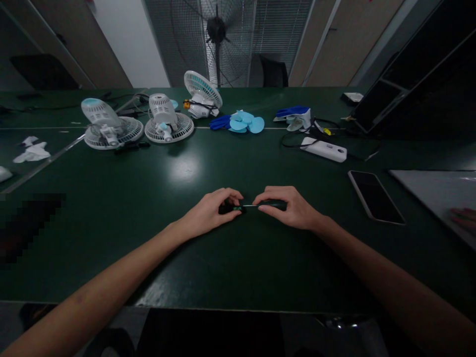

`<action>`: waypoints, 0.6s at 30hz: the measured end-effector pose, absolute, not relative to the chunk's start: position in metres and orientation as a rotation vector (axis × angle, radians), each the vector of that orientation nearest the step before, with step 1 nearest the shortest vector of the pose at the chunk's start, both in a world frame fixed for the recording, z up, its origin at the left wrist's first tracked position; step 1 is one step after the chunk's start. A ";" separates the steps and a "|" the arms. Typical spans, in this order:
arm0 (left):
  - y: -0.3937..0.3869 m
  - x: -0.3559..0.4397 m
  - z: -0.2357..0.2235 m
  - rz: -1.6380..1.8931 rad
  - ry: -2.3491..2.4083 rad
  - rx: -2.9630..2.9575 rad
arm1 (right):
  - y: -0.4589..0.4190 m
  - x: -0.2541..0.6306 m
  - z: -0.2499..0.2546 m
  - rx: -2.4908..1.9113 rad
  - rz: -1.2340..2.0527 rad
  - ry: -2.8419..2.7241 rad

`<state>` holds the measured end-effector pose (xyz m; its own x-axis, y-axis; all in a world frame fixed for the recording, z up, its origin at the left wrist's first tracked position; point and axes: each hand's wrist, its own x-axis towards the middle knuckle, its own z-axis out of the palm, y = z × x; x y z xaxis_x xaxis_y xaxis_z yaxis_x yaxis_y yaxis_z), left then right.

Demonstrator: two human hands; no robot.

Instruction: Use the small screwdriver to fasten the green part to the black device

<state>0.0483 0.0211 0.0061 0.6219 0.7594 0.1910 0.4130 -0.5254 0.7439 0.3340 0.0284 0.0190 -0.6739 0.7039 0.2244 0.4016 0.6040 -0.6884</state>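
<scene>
In the centre of the frame, the left hand (206,212) and right hand (297,209) face each other just above the green-topped table (223,272), with a narrow gap between their fingertips. The right hand's fingers are closed around the dark handle of a slim tool with a thin, shiny metal shaft (273,204), which lies level and points left. The left hand pinches a small dark piece with a green patch (237,208); the shaft reaches to it, but whether the tip sits inside is too small to tell.

At the upper left stand two white plastic fans with round grilles lying face down (112,126) (169,124), and nearer upper centre a third white fan with a tilted grille (203,94). Right of it lies a light-blue plastic fan blade (247,122). At the upper right are a blue-and-white glove (293,117) and a white oblong device (324,149); a dark-screened smartphone (376,197) rests at right.
</scene>
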 end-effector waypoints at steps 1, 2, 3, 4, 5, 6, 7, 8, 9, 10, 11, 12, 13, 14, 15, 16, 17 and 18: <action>0.021 0.048 0.006 0.666 0.917 2.193 | 0.029 0.334 0.019 -0.872 0.842 -2.356; 0.021 0.047 0.006 0.665 0.923 2.214 | 0.029 0.335 0.019 -0.868 0.839 -2.361; 0.021 0.047 0.006 0.665 0.931 2.238 | 0.029 0.335 0.019 -0.865 0.834 -2.365; 0.021 0.047 0.006 0.668 0.939 2.263 | 0.029 0.335 0.019 -0.860 0.829 -2.368; 0.022 0.047 0.006 0.671 0.946 2.286 | 0.029 0.335 0.019 -0.857 0.825 -2.372; 0.022 0.047 0.006 0.671 0.950 2.304 | 0.029 0.335 0.019 -0.851 0.824 -2.376; 0.022 0.047 0.006 0.671 0.950 2.318 | 0.029 0.335 0.019 -0.845 0.825 -2.381; 0.022 0.047 0.007 0.667 0.948 2.327 | 0.029 0.335 0.019 -0.838 0.828 -2.387; 0.023 0.047 0.007 0.662 0.943 2.333 | 0.030 0.335 0.019 -0.833 0.828 -2.393; 0.023 0.047 0.007 0.655 0.939 2.336 | 0.030 0.335 0.019 -0.829 0.823 -2.399; 0.023 0.047 0.007 0.645 0.933 2.339 | 0.030 0.336 0.018 -0.826 0.815 -2.405; 0.024 0.047 0.007 0.639 0.925 2.341 | 0.031 0.336 0.017 -0.825 0.806 -2.408; 0.024 0.047 0.008 0.632 0.920 2.342 | 0.031 0.336 0.017 -0.824 0.799 -2.408; 0.024 0.047 0.008 0.629 0.916 2.342 | 0.031 0.335 0.016 -0.824 0.795 -2.403; 0.024 0.046 0.007 0.631 0.913 2.343 | 0.030 0.335 0.015 -0.828 0.796 -2.396; 0.024 0.046 0.007 0.638 0.912 2.344 | 0.030 0.334 0.015 -0.833 0.801 -2.386; 0.024 0.046 0.007 0.643 0.910 2.347 | 0.029 0.332 0.015 -0.838 0.811 -2.371; 0.024 0.046 0.007 0.645 0.909 2.352 | 0.028 0.330 0.016 -0.844 0.827 -2.348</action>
<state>0.0462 0.0244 0.0066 0.6591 0.7137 0.2370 0.4591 -0.6315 0.6249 0.3303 0.0281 0.0160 -0.6786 0.6909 0.2495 0.3823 0.6222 -0.6831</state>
